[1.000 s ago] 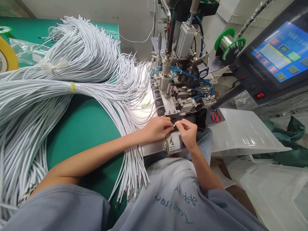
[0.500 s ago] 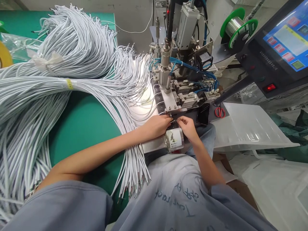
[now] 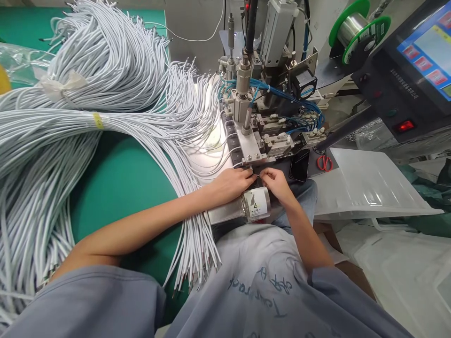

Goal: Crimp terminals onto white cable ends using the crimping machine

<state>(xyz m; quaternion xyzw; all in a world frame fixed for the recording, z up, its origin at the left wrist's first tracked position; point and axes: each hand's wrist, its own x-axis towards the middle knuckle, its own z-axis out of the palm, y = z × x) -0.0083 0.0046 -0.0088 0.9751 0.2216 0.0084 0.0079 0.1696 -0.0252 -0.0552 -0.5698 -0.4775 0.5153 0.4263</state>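
Observation:
My left hand and my right hand meet at the front edge of a small soldering machine. Both pinch the end of a thin white wire at the machine's metal clamp block. The wire runs left into the big heap of white wires on the green mat. Just below my hands sits a metal cylinder with a white warning label.
A green solder spool and a touchscreen panel stand at the right. Red-handled scissors and a dark phone lie beside the machine. Clear plastic sheets cover the right side. Loose wire ends hang over the mat's near edge.
Both hands have moved forward a little, from just above the labelled cylinder up to the clamp block, still pinching the wire end. The camera has tilted slightly.

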